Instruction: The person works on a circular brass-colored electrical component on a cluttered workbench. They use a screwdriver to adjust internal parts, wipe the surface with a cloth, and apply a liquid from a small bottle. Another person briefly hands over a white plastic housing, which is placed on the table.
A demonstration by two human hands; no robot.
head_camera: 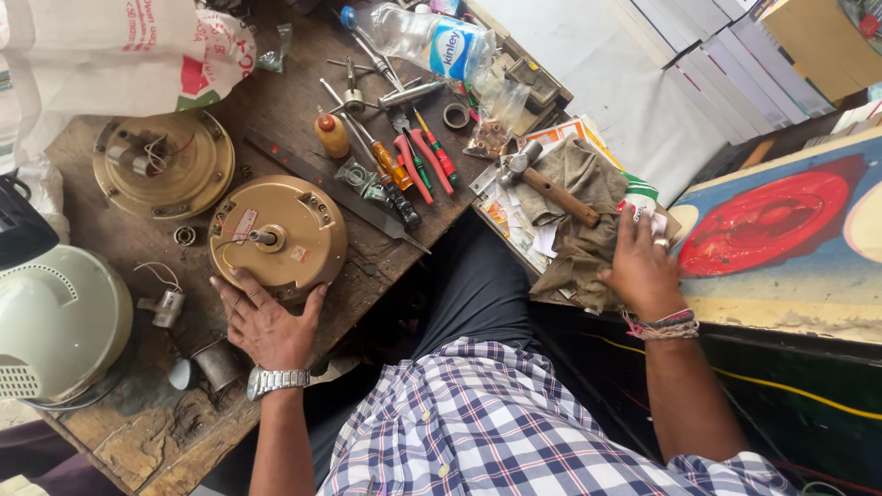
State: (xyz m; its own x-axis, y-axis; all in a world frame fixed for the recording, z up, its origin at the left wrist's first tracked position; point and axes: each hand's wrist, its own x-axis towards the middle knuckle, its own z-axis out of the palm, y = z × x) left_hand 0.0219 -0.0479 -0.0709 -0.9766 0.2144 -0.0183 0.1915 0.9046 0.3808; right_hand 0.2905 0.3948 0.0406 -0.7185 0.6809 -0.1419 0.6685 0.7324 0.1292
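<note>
- Old, scratched wood makes up the workbench point(138, 432), seen from the head camera, and it is full of tools and fan parts.
- On the near left, the left hand point(266, 326) lies flat with fingers spread on the near edge of a round gold motor case point(280, 239). It presses on the case and does not grip around it, which I think keeps the case from sliding.
- A short metal shaft point(265, 237) sticks up from the middle of the case.
- Farther left sits a second gold motor part point(165, 165) with wires showing, well apart from the hand.
- On the right, the right hand point(643, 266) rests open on a brown rag point(579, 220). Its fingers are loose and hold nothing.
- A hammer point(547, 188) with a wooden handle lies on the rag, just beside the fingers, easy to reach.
- Between the two hands, farther away, lie screwdrivers point(395, 170), red pliers point(418, 165) and a long flat file point(331, 188), side by side.
- A clear plastic bottle point(423, 41) lies on its side at the far edge.
- A pale round fan housing point(55, 321) sits at the near left.
</note>
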